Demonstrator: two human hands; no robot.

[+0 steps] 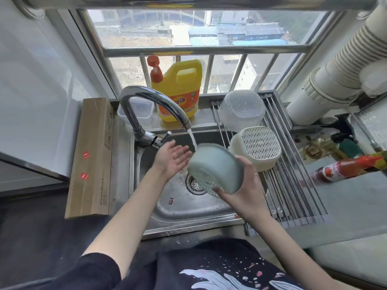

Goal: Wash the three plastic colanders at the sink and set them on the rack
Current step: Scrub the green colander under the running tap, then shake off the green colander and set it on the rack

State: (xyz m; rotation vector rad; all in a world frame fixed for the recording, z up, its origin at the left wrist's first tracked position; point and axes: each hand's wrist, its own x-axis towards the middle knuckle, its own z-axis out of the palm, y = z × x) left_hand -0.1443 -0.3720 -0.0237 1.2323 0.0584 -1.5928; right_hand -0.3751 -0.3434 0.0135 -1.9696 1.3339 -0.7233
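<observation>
Right hand (246,197) gripping grey colander (215,170) under tap stream – left hand (172,159) open-palmed beside it

Water is running from the faucet (155,101) onto a grey-green colander (215,166), which the right hand (245,197) is gripping tilted over the sink (178,208). The left hand (171,158) is hovering open-palmed beside it. A white colander (257,147) and a clear one (243,109) are lying overturned on the rack (293,174).

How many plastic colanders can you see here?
3. A grey-green colander is held by the right hand under the running tap; a cream colander and a clear colander lie upturned on the rack. None seem hidden.
</observation>
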